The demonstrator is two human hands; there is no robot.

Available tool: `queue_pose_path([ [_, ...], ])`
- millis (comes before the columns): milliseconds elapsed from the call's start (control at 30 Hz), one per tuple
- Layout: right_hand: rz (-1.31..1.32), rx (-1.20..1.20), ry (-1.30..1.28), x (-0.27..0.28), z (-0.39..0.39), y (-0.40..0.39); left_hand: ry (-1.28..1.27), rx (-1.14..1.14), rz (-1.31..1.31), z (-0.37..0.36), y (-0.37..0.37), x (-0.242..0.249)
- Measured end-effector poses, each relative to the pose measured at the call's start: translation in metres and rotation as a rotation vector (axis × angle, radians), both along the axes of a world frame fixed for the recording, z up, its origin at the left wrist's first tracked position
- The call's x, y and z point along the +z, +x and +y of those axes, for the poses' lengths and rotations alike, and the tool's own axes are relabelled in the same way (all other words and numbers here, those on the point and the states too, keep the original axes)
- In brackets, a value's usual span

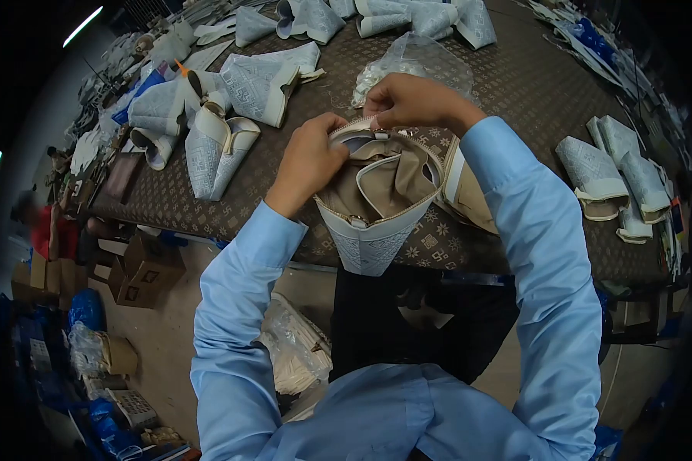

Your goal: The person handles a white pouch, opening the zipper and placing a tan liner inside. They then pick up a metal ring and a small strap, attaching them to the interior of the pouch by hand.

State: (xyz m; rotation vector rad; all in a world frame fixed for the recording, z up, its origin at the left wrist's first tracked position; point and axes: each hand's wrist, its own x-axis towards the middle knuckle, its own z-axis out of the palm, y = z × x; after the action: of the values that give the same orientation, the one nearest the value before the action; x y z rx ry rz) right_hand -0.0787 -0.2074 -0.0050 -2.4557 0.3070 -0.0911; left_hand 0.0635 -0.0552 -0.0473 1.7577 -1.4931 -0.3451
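Observation:
A pale patterned handbag stands upright at the table's near edge, its zip top gaping toward me. Tan lining and a light-edged inner pocket show inside. My left hand is closed on the far left part of the rim, thumb toward the opening. At the far side of the rim, my right hand pinches the edge beside a small metal ring fitting; its fingertips are partly hidden. Another metal ring sits on the near rim. Just beyond my right hand lies a clear plastic bag with small pale pieces inside.
Several similar patterned bags lie at the left and along the back of the brown-covered table. More patterned pieces are stacked at the right. A tan piece touches the handbag's right side. A cardboard box stands on the floor.

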Motion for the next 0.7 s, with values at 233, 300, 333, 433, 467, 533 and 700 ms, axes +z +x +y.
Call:
queue_pose_path([
  [233, -0.219, -0.034, -0.277, -0.006, 0.030, -0.027, 0.075, -0.031, -0.150, -0.009, 0.002, 0.009],
  [300, -0.250, 0.043, -0.186, -0.007, 0.032, -0.038, 0.083, -0.215, -0.140, -0.019, 0.008, 0.020],
  [333, -0.240, 0.049, 0.034, -0.007, 0.037, -0.046, 0.096, -0.403, -0.138, -0.025, 0.013, 0.025],
  [433, -0.335, 0.022, 0.315, -0.018, 0.067, -0.074, 0.176, -0.716, -0.024, -0.041, 0.023, 0.043],
  [467, -0.424, 0.041, 0.222, -0.035, 0.072, -0.078, 0.251, -0.724, -0.031, -0.046, 0.022, 0.048],
  [533, -0.480, -0.013, 0.209, -0.058, 0.087, -0.084, 0.155, -0.790, -0.331, -0.048, 0.009, 0.054],
  [700, -0.625, -0.335, 0.138, -0.097, 0.085, -0.093, -0.432, -0.359, -0.399, -0.042, -0.032, 0.018],
])
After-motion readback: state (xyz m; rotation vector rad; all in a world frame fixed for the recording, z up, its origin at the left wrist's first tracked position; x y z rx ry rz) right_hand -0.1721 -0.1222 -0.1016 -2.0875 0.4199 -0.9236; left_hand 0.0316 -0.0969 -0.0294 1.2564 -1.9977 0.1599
